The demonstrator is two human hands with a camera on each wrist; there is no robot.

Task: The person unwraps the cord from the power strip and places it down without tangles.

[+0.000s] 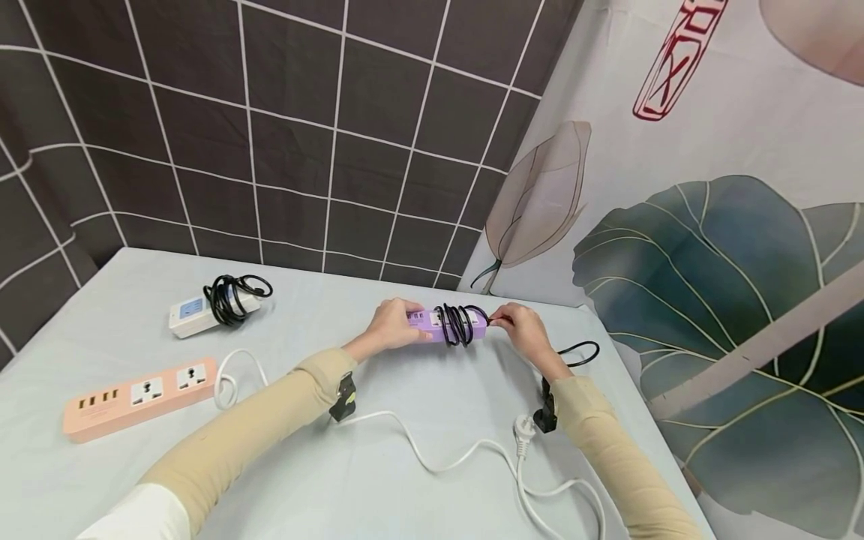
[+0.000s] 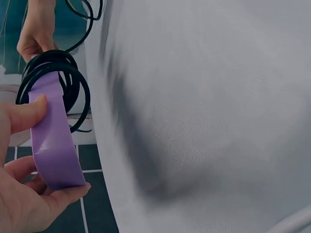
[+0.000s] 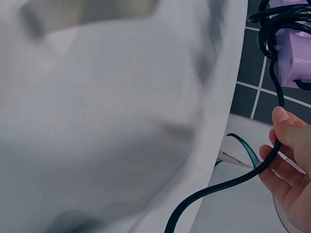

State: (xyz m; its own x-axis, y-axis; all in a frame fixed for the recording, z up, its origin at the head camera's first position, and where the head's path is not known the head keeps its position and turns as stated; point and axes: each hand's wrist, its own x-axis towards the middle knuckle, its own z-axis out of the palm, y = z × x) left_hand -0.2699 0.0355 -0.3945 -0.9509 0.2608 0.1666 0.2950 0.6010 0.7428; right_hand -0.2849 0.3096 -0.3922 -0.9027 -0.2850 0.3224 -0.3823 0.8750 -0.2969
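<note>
Black cord across purple strip — peach strip apart

Power strips: three, two lying at left, one being held at centre
Black cords: two, coiling at left and centre
White plug: one, lying lower centre-right
Hands: two, showing at centre
</note>
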